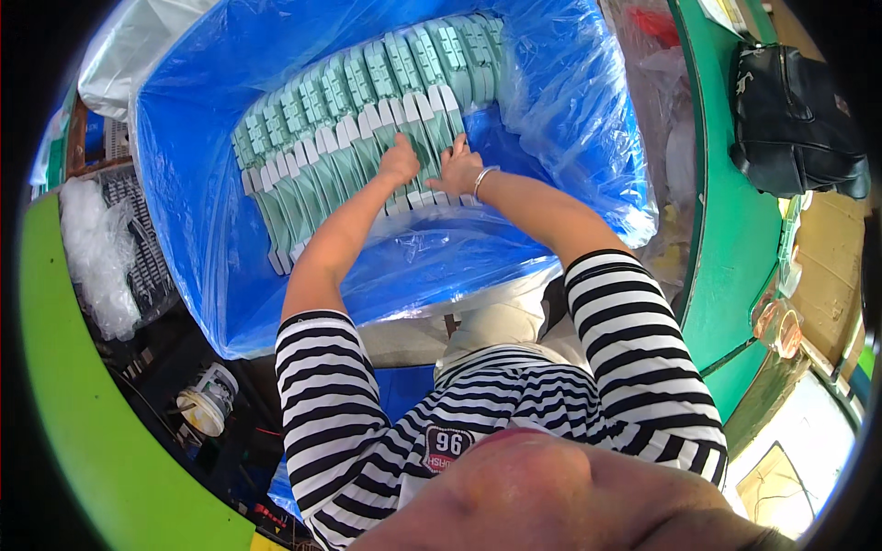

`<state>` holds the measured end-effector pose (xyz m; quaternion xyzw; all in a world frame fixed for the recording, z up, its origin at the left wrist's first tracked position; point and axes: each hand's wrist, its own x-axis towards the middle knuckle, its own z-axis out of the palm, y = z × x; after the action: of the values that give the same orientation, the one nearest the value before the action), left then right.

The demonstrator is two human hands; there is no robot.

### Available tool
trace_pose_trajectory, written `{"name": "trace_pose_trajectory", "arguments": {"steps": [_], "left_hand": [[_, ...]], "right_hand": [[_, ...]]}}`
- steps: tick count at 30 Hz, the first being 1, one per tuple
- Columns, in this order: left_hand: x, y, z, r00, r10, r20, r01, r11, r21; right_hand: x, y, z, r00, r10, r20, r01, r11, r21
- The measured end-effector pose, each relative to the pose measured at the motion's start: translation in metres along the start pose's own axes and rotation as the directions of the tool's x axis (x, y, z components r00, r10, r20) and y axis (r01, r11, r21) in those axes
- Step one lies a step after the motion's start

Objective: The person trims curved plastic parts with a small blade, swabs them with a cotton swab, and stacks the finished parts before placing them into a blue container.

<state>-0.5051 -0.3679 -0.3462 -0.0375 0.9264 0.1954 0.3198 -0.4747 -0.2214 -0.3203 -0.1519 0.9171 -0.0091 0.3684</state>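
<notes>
Inside a blue bin [197,243] lined with clear plastic, pale green plastic parts [317,174] stand on edge in a long, tightly packed row. Each part has a blocky, ribbed far end, a pale white band and a long flat panel. My left hand [401,163] is closed at the panels toward the right of the row, one finger pointing away from me. Some of its fingers are hidden. Beside it, my right hand [459,172] rests its spread fingers on the row's right end. A bangle [484,180] circles my right wrist.
A green table [735,285] runs along the right, with a black bag [795,119] on it. Clear plastic wrap [96,257] lies left of the bin. A white bucket [207,401] stands lower left, near a curved lime-green surface [78,386].
</notes>
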Motion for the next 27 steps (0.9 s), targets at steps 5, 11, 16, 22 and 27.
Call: {"name": "trace_pose_trajectory", "arguments": {"steps": [5,11,16,22,27], "left_hand": [[-0.048,0.003,-0.005,0.857,0.5,-0.126,-0.452,0.846,0.284],[-0.101,0.001,0.027,0.763,0.256,0.593,-0.43,0.887,0.171],[-0.119,-0.027,0.029,0.528,0.472,0.706,-0.329,0.88,-0.343],[-0.113,0.039,-0.033,0.525,0.457,0.718,-0.422,0.872,-0.247],[-0.057,0.042,-0.044,0.84,0.497,0.216,-0.53,0.837,0.135]], "right_hand": [[-0.009,0.008,-0.036,0.967,-0.09,0.239,0.063,0.991,0.12],[-0.004,0.043,-0.028,0.944,-0.207,0.255,0.132,0.95,0.284],[-0.009,0.019,-0.053,0.925,-0.263,0.272,0.176,0.935,0.308],[-0.008,0.045,-0.006,0.964,-0.145,0.221,0.117,0.984,0.136],[-0.023,0.018,-0.024,0.963,-0.153,0.221,0.156,0.988,0.003]]}}
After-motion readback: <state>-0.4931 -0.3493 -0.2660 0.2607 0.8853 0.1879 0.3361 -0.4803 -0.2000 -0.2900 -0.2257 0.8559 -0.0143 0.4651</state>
